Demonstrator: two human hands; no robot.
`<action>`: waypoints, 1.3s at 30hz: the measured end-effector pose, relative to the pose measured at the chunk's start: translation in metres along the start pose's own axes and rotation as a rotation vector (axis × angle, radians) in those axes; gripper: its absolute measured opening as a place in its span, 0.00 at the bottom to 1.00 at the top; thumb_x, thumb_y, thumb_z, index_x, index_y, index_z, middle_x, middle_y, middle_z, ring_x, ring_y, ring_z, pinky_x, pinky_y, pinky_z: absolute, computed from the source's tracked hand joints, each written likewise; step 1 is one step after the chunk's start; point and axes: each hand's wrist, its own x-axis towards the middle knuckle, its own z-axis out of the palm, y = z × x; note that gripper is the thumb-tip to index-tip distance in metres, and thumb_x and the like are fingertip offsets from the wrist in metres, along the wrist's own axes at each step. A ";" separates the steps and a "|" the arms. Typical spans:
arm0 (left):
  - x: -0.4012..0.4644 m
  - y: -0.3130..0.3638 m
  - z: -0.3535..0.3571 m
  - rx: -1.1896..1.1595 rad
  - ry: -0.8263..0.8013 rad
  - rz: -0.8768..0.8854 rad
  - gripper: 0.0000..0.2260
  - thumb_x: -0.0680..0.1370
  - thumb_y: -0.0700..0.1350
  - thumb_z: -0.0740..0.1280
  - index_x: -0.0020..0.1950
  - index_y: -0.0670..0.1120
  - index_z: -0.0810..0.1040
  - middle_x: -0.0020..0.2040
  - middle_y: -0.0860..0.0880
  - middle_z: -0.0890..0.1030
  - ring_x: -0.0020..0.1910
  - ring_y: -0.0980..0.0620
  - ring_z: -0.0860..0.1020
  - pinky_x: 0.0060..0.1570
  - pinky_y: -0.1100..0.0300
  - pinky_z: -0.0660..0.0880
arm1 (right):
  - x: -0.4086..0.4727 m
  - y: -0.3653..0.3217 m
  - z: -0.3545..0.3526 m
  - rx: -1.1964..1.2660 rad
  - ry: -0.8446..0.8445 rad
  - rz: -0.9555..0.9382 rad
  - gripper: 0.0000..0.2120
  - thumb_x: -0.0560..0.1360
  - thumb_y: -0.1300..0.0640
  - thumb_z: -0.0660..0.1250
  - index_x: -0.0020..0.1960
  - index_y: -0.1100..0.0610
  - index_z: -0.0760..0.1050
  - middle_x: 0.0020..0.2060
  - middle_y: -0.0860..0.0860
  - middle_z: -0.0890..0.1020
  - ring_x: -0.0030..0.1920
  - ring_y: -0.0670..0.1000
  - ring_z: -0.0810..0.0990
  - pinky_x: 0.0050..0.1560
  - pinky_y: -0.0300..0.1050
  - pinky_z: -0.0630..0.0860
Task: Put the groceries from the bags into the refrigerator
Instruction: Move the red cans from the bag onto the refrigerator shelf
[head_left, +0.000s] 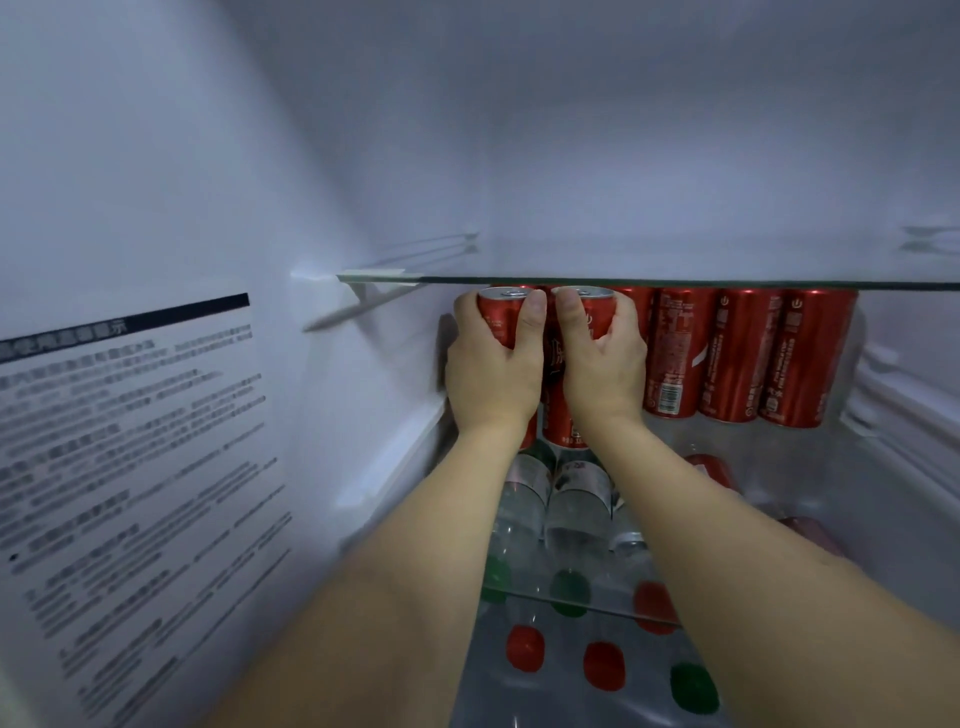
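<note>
Both my arms reach deep into the refrigerator, under a glass shelf (675, 285). My left hand (491, 369) grips one red can (501, 312) near its top. Beside it my right hand (600, 364) grips a second red can (584, 306). The two cans stand upright side by side at the left of the shelf space. To their right stands a row of red cans (727, 353) against the back wall. No grocery bags are in view.
Clear bottles (576, 499) with green and red caps (524, 647) stand on the glass shelf below my hands. A printed label (130, 467) covers the fridge's left wall. The space above the upper glass shelf holds nothing visible. Shelf rails (883, 395) run along the right wall.
</note>
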 end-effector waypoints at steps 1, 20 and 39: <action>0.000 -0.002 0.001 0.005 0.006 0.014 0.22 0.78 0.62 0.66 0.63 0.47 0.72 0.52 0.52 0.82 0.48 0.51 0.81 0.48 0.59 0.76 | 0.001 0.001 0.000 0.008 -0.005 -0.003 0.25 0.74 0.34 0.64 0.59 0.52 0.73 0.46 0.45 0.82 0.46 0.43 0.81 0.50 0.45 0.78; -0.001 -0.026 0.015 -0.036 -0.016 0.240 0.19 0.80 0.50 0.62 0.68 0.41 0.68 0.56 0.53 0.72 0.53 0.56 0.71 0.55 0.60 0.70 | 0.004 0.004 0.003 -0.015 -0.073 -0.059 0.38 0.73 0.30 0.57 0.70 0.57 0.65 0.63 0.50 0.65 0.67 0.49 0.64 0.71 0.47 0.62; 0.001 -0.030 0.021 0.015 -0.059 0.150 0.28 0.79 0.47 0.57 0.78 0.39 0.58 0.73 0.40 0.66 0.72 0.44 0.64 0.74 0.48 0.60 | 0.009 0.014 0.011 -0.119 -0.113 -0.041 0.29 0.82 0.41 0.52 0.77 0.56 0.57 0.69 0.52 0.60 0.66 0.44 0.55 0.74 0.48 0.53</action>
